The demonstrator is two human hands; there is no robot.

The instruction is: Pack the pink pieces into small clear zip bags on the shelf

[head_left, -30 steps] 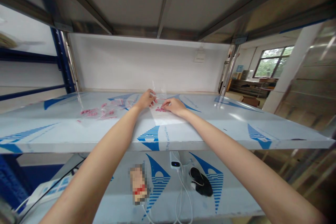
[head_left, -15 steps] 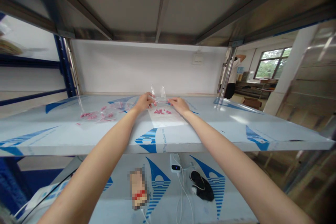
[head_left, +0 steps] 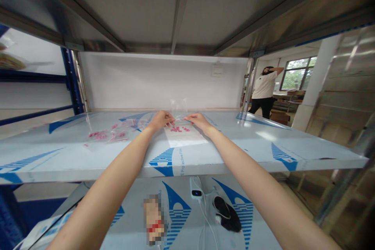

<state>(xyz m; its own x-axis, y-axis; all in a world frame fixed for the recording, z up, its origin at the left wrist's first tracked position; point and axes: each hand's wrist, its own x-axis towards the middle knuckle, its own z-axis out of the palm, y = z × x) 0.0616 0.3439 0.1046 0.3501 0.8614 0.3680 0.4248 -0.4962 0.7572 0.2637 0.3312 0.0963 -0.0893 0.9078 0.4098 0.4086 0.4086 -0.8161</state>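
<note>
So compared to a second ago, your right hand (head_left: pixel 198 119) has come off the little pile of pink pieces (head_left: pixel 178 129) and moved up to the clear bag (head_left: pixel 179 108), so now both hands are on it, one at each side. Your head tipped a bit too, the shelf (head_left: pixel 252 140) sits lower in view, and a person in a white top (head_left: pixel 264 90) now shows by the window on the right where there was nobody before.

The bag is see-through and really hard to make out against the white back wall, you mostly just catch its upright outline above your fingers. The pink pieces are too small to tell what they are. More bags with pink stuff (head_left: pixel 109 134) lie off to the left, blurry.

Your left hand (head_left: pixel 160 119) is curled shut, pinching the bag's left edge. Your right hand is pinching the right edge, fingers bent, palm down. Both arms are stretched straight out over the shelf, hands near each other with the bag standing between them, right behind the pink pieces on the white sheet (head_left: pixel 185 137)
</note>
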